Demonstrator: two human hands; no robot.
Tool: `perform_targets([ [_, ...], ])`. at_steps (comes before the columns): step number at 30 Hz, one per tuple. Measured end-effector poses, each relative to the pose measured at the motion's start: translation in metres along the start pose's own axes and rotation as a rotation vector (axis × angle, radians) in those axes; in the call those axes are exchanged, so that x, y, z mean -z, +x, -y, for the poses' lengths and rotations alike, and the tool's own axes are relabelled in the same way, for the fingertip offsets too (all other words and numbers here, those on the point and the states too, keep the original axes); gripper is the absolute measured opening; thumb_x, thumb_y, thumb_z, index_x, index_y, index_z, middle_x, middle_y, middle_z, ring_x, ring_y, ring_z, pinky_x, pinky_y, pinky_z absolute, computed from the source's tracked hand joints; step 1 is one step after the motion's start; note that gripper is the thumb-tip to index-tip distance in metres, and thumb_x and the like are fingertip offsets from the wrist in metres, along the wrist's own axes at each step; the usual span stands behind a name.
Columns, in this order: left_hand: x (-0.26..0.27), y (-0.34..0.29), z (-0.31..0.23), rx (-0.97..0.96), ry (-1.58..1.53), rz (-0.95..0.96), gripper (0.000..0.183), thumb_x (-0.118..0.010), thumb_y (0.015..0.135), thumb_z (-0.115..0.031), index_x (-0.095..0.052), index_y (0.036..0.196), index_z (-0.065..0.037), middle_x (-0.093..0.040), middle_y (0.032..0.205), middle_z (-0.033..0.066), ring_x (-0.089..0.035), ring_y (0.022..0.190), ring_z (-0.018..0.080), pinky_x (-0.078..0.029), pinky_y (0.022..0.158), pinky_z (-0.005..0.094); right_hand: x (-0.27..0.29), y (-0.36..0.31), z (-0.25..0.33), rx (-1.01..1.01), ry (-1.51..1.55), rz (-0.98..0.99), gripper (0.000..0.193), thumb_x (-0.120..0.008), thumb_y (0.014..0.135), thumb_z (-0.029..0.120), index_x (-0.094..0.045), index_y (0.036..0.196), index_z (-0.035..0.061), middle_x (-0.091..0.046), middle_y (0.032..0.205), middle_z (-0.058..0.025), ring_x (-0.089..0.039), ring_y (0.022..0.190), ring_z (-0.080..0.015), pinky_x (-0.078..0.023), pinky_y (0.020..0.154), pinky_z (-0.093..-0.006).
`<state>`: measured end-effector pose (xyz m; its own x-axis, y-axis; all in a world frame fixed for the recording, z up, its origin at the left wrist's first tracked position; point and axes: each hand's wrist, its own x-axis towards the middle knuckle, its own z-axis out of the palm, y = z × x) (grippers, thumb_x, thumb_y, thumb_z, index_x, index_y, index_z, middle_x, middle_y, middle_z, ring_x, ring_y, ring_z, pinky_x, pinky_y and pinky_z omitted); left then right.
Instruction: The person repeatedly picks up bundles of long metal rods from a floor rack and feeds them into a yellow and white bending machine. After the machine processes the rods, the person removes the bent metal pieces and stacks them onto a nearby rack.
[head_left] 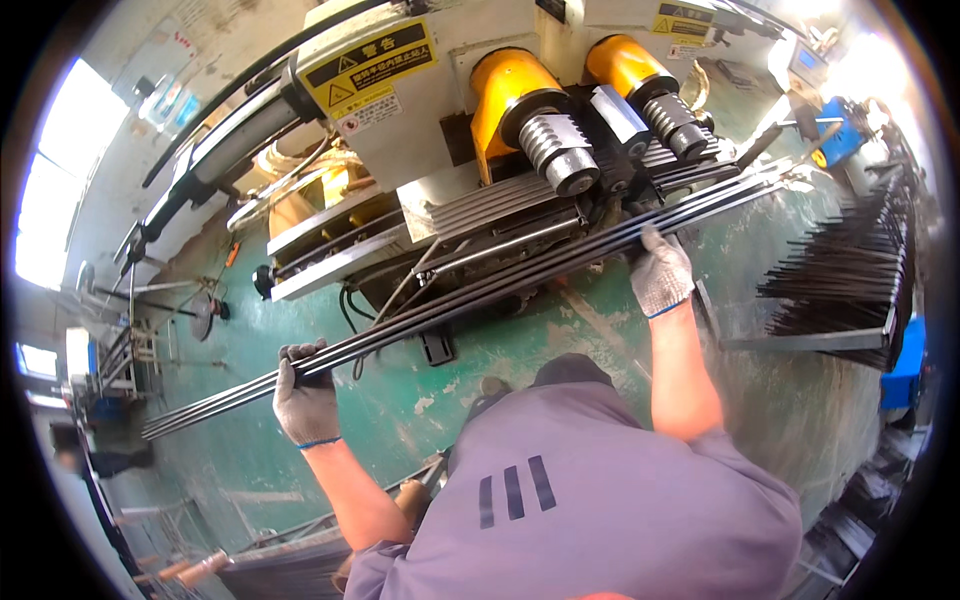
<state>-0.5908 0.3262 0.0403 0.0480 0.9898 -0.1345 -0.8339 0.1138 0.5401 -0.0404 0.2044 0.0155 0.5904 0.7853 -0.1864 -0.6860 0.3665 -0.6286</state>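
Left grip [305, 400] and right grip [662, 272], both snug around at least three dark rods [480, 293], near two orange guards [502, 82].

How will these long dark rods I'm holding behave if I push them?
The long dark rods may flex, being slender for their length. Their metallic sheen suggests they're probably heavy together. With no tie visible, they might slide apart.

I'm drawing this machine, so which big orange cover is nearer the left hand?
The left orange cover, beside the large yellow sign; the right orange cover sits farther from the left hand.
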Motion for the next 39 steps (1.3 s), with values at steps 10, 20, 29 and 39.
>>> perform_targets([
  [10, 0.002, 0.077, 0.021, 0.02, 0.123, -0.319, 0.023, -0.062, 0.111, -0.022, -0.064, 0.11, 0.001, -0.07, 0.105, 0.0136, -0.07, 0.103, 0.0307, -0.06, 0.099, 0.0478, -0.031, 0.071, -0.043, 0.059, -0.082, -0.234, 0.031, -0.07, 0.096, -0.007, -0.067, 0.125, 0.0037, -0.075, 0.111, -0.0114, -0.075, 0.096, -0.03, -0.065, 0.079, -0.0449],
  [20, -0.032, 0.112, 0.033, 0.031, 0.145, -0.334, 0.033, -0.062, 0.111, -0.034, -0.06, 0.105, -0.002, -0.068, 0.1, 0.0132, -0.068, 0.1, 0.0323, -0.058, 0.094, 0.0483, -0.076, 0.081, -0.048, 0.09, -0.08, -0.424, 0.039, -0.077, 0.09, -0.006, -0.064, 0.126, 0.0003, -0.073, 0.112, -0.0132, -0.074, 0.093, -0.028, -0.064, 0.077, -0.0451],
  [29, -0.051, 0.131, 0.063, 0.026, -0.051, -0.149, 0.028, -0.057, 0.11, -0.024, -0.064, 0.111, 0.003, -0.071, 0.108, 0.0178, -0.068, 0.109, 0.036, -0.051, 0.108, 0.057, -0.07, 0.115, -0.071, 0.075, -0.013, -0.4, 0.042, -0.073, 0.094, -0.002, -0.062, 0.134, -0.0023, -0.075, 0.117, -0.0153, -0.074, 0.097, -0.0273, -0.059, 0.085, -0.0401],
  [39, 0.003, 0.151, 0.075, 0.097, 0.095, -0.214, 0.03, -0.062, 0.11, -0.024, -0.068, 0.116, 0.006, -0.075, 0.115, 0.0183, -0.071, 0.112, 0.0306, -0.058, 0.105, 0.045, -0.078, 0.116, -0.076, 0.021, -0.049, -0.393, 0.038, -0.05, 0.11, 0.011, -0.059, 0.144, -0.0023, -0.073, 0.13, -0.0147, -0.072, 0.112, -0.0261, -0.056, 0.097, -0.0387],
])
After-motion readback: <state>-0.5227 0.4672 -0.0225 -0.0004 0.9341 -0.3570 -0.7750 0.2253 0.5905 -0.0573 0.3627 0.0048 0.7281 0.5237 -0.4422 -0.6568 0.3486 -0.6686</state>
